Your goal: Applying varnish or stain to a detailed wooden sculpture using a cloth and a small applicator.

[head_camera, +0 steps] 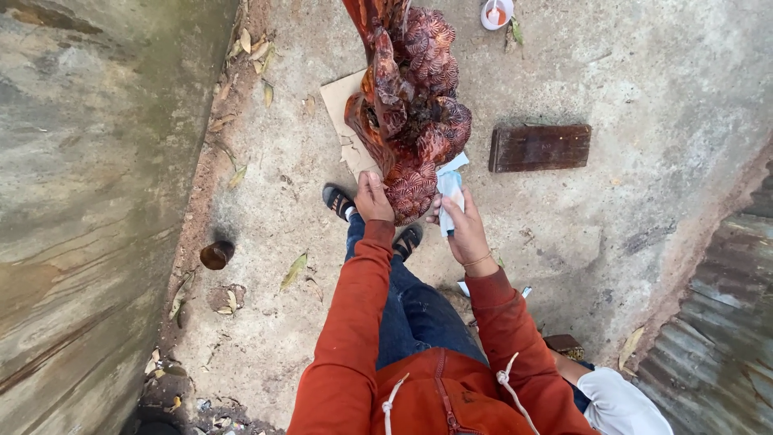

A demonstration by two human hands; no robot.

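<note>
One carved reddish wooden sculpture (411, 113), one pale cloth (449, 191), one dark wooden block (539, 147), one cardboard sheet (342, 105), one small white bowl (497, 14) at upper centre and two sandals (338, 200) are counted

The carving (411, 105) is sitting just ahead of both hands, the board (539, 147) lying right of it, the cup (496, 13) beyond.

Single head view, steep downward, close over hands, concrete ground (612, 72) fills frame.
</note>
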